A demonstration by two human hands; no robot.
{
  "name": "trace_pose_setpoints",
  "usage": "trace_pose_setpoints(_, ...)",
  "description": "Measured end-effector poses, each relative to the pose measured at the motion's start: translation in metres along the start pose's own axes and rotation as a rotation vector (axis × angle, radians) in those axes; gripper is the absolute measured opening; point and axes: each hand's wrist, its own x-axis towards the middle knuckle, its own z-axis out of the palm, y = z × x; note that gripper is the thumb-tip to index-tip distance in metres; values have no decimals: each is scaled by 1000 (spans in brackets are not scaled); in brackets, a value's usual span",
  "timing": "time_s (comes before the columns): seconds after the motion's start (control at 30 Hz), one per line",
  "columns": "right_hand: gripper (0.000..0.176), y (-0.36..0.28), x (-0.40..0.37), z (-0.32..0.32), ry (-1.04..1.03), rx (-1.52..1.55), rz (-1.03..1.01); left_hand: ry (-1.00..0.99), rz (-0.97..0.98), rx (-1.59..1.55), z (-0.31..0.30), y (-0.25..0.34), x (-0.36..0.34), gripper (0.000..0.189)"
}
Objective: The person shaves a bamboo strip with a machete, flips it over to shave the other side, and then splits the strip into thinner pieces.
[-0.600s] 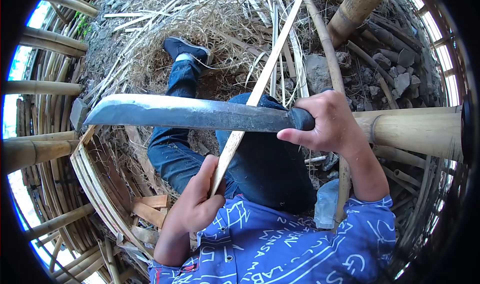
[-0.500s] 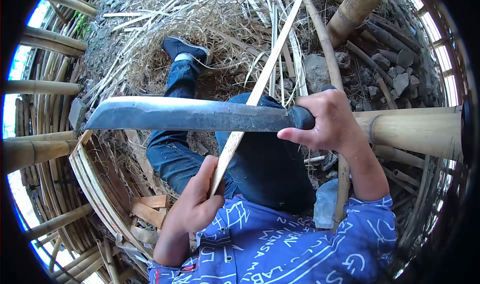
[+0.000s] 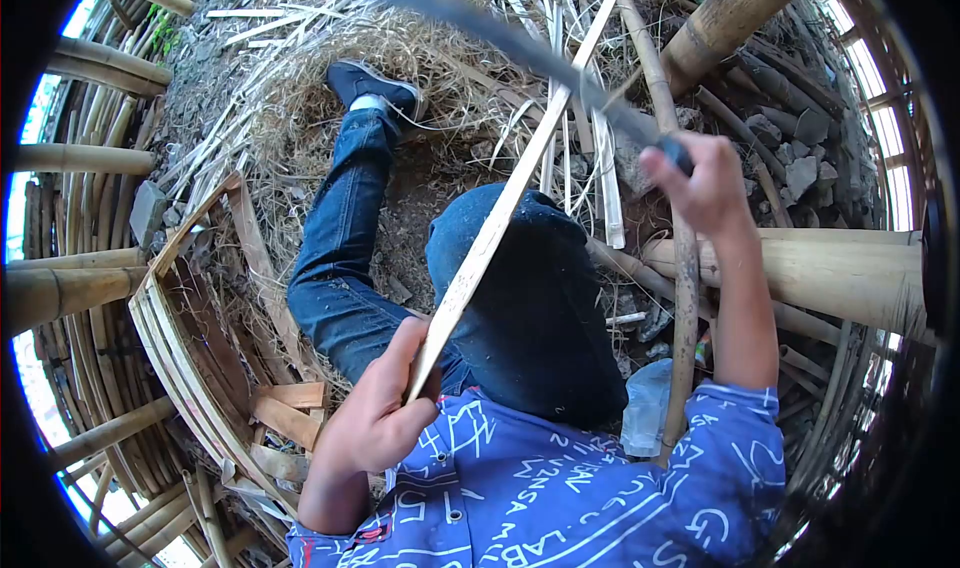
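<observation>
My left hand (image 3: 385,403) is closed around the lower end of a long pale bamboo strip (image 3: 487,235). The strip slants up and to the right across my raised knee, and its far end runs out at the top of the view. In my right hand (image 3: 705,186) is the dark handle of a machete (image 3: 500,40), its long blade reaching up and left, smeared by motion. The blade overlaps the upper part of the strip in this view.
Thin shavings (image 3: 290,118) and loose strips cover the ground ahead. A bundle of curved bamboo strips (image 3: 185,363) lies at the left. Bamboo poles (image 3: 800,273) and rubble (image 3: 800,173) are at the right, with a clear plastic bag (image 3: 648,408) by my thigh.
My right hand has moved up and right, carrying the machete forward along the strip from near my knee. The left hand keeps its hold, nearly in place.
</observation>
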Motion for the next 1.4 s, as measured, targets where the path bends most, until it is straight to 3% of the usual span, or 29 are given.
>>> trace_pose_setpoints(0.13, 74, 59, 25, -2, 109, 32, 106, 25, 57, -61, 1, -1, 1, 41)
trace_pose_setpoints(0.3, 71, 45, 31, 8, 95, 110, 126, -21, -17, -41, -3, 3, 3, 40)
trace_pose_setpoints(0.47, 67, -19, 0, 11, -51, 271, 29, -2, -69, -80, 4, 8, 6, 34)
trace_pose_setpoints(0.53, 64, -38, -12, 12, -102, 151, -182, -5, -57, -61, 4, 9, 7, 34)
trace_pose_setpoints(0.63, 61, -38, -8, 8, -85, 60, -251, 12, -13, -17, 4, 3, 5, 36)
trace_pose_setpoints(0.7, 62, -30, 4, -2, -141, 83, -195, 22, 28, -32, 6, 1, 4, 43)
trace_pose_setpoints(0.9, 71, 63, 69, -10, 134, 17, 264, 12, -43, -19, -4, 0, -12, 41)
trace_pose_setpoints(1.03, 75, 102, 101, -3, 211, -36, 282, 10, -55, 11, -8, 0, -14, 42)
trace_pose_setpoints(1.23, 81, 129, 137, -14, 275, -77, 486, -8, -73, 11, -16, -14, -30, 39)
trace_pose_setpoints(1.4, 88, 130, 136, -11, 247, 85, 482, 109, 22, -13, -7, -1, -36, 39)
